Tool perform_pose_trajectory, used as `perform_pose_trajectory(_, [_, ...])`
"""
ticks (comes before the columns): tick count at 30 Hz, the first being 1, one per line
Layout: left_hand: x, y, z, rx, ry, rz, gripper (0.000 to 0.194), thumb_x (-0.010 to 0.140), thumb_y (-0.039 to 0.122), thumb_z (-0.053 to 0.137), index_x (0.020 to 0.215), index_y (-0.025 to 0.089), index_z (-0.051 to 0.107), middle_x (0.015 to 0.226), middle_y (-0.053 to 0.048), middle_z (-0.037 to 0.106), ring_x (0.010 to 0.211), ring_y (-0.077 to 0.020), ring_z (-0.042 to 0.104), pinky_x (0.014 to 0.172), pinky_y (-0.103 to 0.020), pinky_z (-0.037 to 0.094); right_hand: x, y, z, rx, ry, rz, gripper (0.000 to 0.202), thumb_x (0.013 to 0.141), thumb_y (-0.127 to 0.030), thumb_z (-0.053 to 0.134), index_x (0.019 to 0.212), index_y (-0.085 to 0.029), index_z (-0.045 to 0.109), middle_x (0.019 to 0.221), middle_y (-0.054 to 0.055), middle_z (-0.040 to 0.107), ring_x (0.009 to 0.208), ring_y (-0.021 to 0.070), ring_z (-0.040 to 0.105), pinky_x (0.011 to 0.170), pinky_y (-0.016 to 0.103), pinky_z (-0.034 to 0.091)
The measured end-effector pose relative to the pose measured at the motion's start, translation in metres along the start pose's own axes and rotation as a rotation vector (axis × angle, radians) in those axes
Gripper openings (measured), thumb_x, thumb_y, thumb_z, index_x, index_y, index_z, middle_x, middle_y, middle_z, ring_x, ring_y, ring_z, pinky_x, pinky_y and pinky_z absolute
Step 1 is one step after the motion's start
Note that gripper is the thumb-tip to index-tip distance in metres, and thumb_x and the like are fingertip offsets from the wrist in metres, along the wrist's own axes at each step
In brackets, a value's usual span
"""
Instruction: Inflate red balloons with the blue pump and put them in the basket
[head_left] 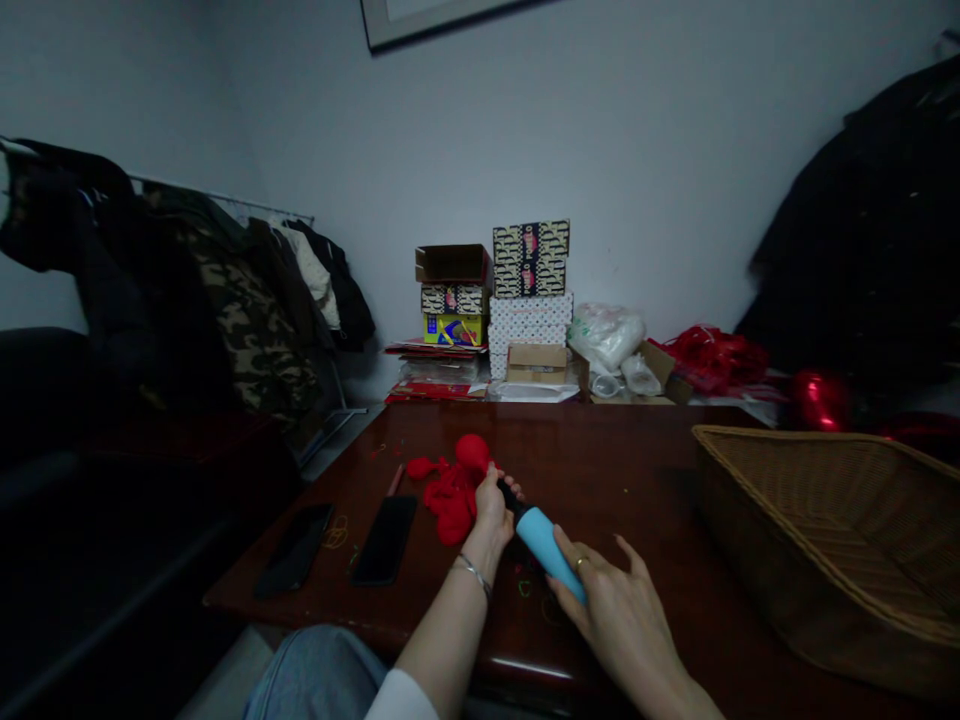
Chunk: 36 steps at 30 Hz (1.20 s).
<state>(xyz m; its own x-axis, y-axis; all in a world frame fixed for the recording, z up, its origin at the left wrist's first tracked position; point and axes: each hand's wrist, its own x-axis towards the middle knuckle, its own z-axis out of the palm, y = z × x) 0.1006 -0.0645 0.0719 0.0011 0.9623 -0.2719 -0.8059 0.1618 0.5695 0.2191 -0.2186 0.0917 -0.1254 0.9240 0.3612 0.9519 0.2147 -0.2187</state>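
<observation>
Blue pump point(546, 543) at lower centre: my left hand point(493, 508) is gripping its black end beside a red balloon point(472, 453); my right hand point(621, 598) (ringed) is grasping its rear.

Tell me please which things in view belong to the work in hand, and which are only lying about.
In use, it seems:
- blue pump in the right hand, its black end at the left hand
- round red balloon
- red balloon pile

Probably lying about:
- dark phone
- second phone
- stacked boxes
</observation>
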Motion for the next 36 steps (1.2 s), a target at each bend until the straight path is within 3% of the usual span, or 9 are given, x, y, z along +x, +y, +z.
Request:
perform_pose_trajectory(7, [0.008, 0.001, 0.001, 0.038, 0.015, 0.015, 0.022, 0.088, 0.029, 0.048, 0.070, 0.018, 0.042, 0.053, 0.004, 0.042, 0.040, -0.0076, 0.038, 0.039, -0.019, 0.031, -0.020, 0.017, 0.003, -0.035, 0.072, -0.057, 0.046, 0.087, -0.032, 0.048, 0.132, -0.023, 0.045, 0.113, 0.006, 0.066, 0.093, 0.0213, 0.064, 0.102, 0.050, 0.024])
perform_pose_trajectory(15, [0.020, 0.022, 0.001, 0.040, -0.018, 0.055, 0.026, 0.091, 0.027, 0.042, 0.067, 0.018, 0.040, 0.053, 0.003, 0.040, 0.040, -0.0078, 0.038, 0.039, -0.018, 0.031, -0.050, 0.044, 0.007, -0.122, 0.221, -0.222, 0.055, 0.087, -0.039, 0.050, 0.138, -0.024, 0.034, 0.111, 0.002, 0.067, 0.094, 0.0182, 0.064, 0.103, 0.044, 0.019])
perform_pose_trajectory(29, [0.018, 0.028, -0.003, -0.017, -0.066, 0.049, 0.024, 0.091, 0.026, 0.044, 0.069, 0.017, 0.041, 0.054, 0.003, 0.041, 0.042, -0.0073, 0.039, 0.041, -0.018, 0.033, -0.030, 0.021, 0.000, -0.033, 0.133, -0.111, 0.043, 0.086, -0.029, 0.048, 0.129, -0.023, 0.046, 0.111, 0.003, 0.067, 0.092, 0.0198, 0.065, 0.102, 0.050, 0.023])
perform_pose_trajectory(36, [0.012, 0.018, -0.003, -0.001, -0.060, 0.042, 0.027, 0.087, 0.033, 0.052, 0.068, 0.017, 0.042, 0.053, 0.003, 0.041, 0.042, -0.0075, 0.040, 0.040, -0.018, 0.034, -0.015, 0.008, 0.000, -0.030, 0.081, -0.039, 0.043, 0.086, -0.028, 0.049, 0.128, -0.022, 0.049, 0.110, 0.006, 0.067, 0.086, 0.0202, 0.066, 0.103, 0.051, 0.023])
